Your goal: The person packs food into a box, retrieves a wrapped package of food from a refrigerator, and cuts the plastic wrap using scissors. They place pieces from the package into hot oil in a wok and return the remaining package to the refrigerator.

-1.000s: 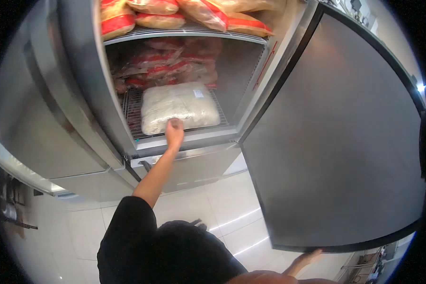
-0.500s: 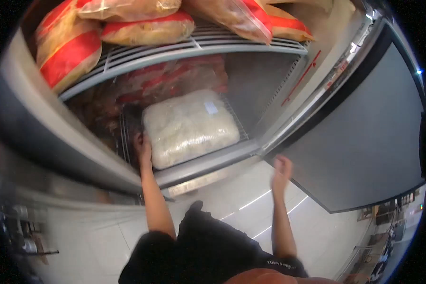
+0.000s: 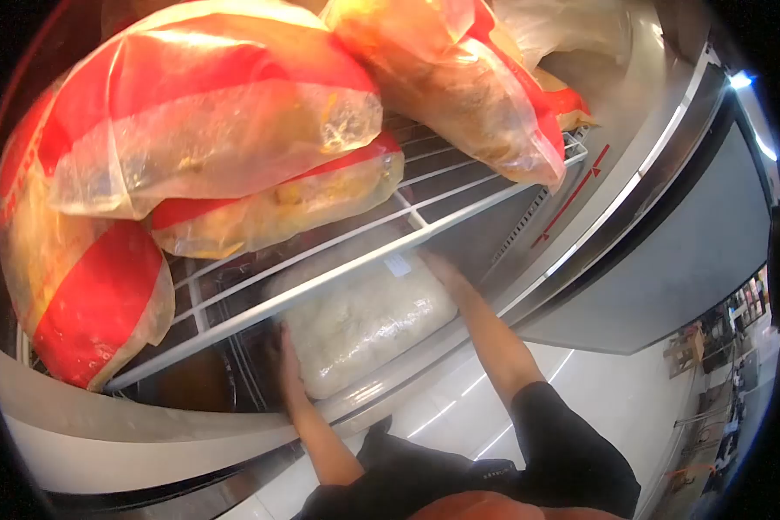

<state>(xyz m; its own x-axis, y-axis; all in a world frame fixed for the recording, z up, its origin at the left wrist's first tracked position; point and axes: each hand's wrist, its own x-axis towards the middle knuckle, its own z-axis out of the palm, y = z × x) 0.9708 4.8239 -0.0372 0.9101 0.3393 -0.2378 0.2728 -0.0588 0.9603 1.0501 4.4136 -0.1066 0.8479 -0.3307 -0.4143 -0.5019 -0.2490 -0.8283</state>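
Freezer interior, door open. White frozen bag point(image 3: 364, 321) lay on lower wire shelf point(image 3: 234, 364), long axis left-right. Left hand point(image 3: 282, 360) flat against bag's left end; right hand point(image 3: 438, 267) at far-right corner; neither visibly closed round it.

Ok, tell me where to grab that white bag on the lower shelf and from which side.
Take the white bag by its two short ends, reaching in from the open front under the upper shelf. It lies flat and wide on the lower rack, so a one-handed grip would likely let it sag. The left hand is already at its left end and the right hand at the far right corner.
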